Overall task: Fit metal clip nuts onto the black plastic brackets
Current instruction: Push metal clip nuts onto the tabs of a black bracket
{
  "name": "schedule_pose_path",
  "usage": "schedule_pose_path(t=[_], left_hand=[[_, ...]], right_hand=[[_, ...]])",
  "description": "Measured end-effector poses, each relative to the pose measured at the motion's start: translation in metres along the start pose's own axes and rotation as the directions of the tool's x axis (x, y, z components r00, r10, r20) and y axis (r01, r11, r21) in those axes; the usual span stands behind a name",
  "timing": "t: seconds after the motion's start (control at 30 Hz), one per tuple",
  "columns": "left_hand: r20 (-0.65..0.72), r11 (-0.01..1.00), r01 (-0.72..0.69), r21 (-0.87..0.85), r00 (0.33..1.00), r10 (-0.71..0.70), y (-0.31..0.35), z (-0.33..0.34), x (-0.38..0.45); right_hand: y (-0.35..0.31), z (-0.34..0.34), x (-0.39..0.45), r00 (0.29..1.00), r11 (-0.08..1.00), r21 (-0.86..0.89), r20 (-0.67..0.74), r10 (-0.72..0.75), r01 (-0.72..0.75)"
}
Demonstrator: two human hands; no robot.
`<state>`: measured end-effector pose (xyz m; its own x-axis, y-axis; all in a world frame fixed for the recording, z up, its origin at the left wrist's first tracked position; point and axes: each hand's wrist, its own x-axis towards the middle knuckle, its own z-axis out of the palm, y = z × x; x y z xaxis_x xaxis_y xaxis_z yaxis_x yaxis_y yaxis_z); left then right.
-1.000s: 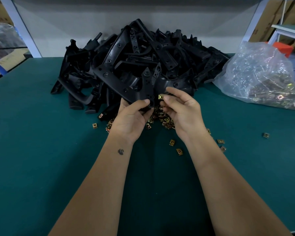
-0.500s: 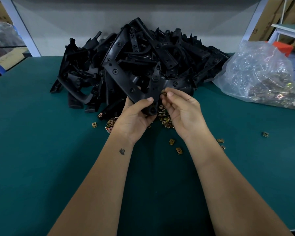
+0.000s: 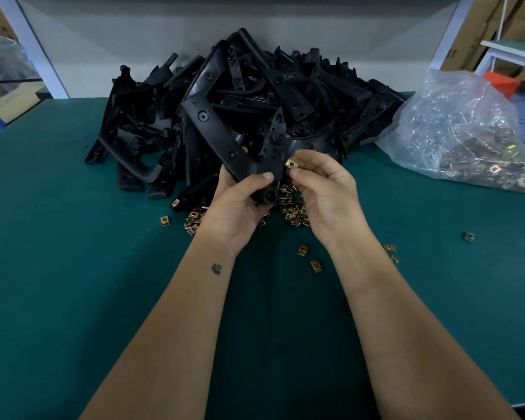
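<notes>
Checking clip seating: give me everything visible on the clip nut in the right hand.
The clip nut is a small, squarish piece of brass-coloured metal with a hole in its upper face. The right hand pinches it between fingertips and thumb, above the green table, right against the edge of the black bracket gripped by the left hand. Whether it is slid on or only touching cannot be told. Its underside is hidden.

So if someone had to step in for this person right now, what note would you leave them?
Left hand grips a black plastic bracket above the green table. Right hand pinches a small brass-coloured metal clip nut at the bracket's edge; whether it is seated is unclear. Loose clip nuts lie below the hands, more in the clear plastic bag. The pile of black brackets behind remains to do.
</notes>
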<state>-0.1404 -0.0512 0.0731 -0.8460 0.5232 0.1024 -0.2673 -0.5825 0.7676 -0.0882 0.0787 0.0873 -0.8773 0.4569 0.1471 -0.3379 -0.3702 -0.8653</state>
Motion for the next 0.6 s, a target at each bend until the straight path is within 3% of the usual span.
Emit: schedule_pose_path(t=[0.6], left_hand=[[0.023,0.990,0.033,0.136,0.999,-0.037,-0.0001,0.0013,-0.0034]], right_hand=[[-0.0046,0.0006,0.0003,0.998,0.987,0.154,0.039,0.043,-0.048]])
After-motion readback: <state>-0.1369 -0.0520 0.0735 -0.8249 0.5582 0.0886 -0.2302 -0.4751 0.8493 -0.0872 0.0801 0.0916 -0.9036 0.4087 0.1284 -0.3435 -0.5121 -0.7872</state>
